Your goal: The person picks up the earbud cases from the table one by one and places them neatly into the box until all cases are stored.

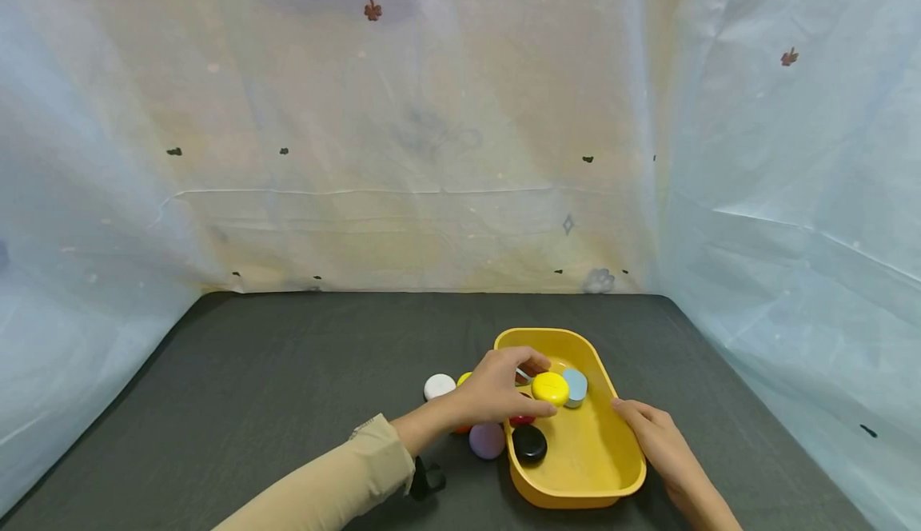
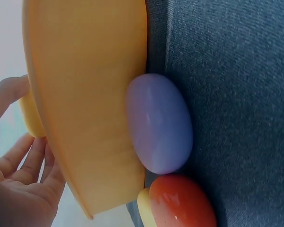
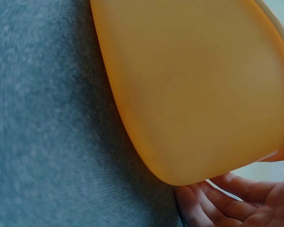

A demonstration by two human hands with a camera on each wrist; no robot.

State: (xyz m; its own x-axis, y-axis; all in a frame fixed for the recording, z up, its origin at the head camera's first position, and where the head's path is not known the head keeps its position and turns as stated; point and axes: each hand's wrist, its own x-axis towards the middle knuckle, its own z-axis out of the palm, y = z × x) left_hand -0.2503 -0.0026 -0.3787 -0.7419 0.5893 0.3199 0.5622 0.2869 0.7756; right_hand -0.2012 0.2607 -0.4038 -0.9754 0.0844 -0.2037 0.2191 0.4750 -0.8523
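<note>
Over the yellow tray, my left hand pinches a smooth yellow rounded piece between thumb and fingers. That yellow piece shows just past the tray's rim in the left wrist view. My right hand grips the tray's right side, its fingers along the lower edge of the wall. Inside the tray are a light blue piece, a black piece and a red piece, partly hidden by the left hand.
Left of the tray lie a purple piece, a white piece, an orange-red piece and another yellow piece on the dark cloth table. A black strap hangs near the left wrist. Pale sheeting surrounds the table.
</note>
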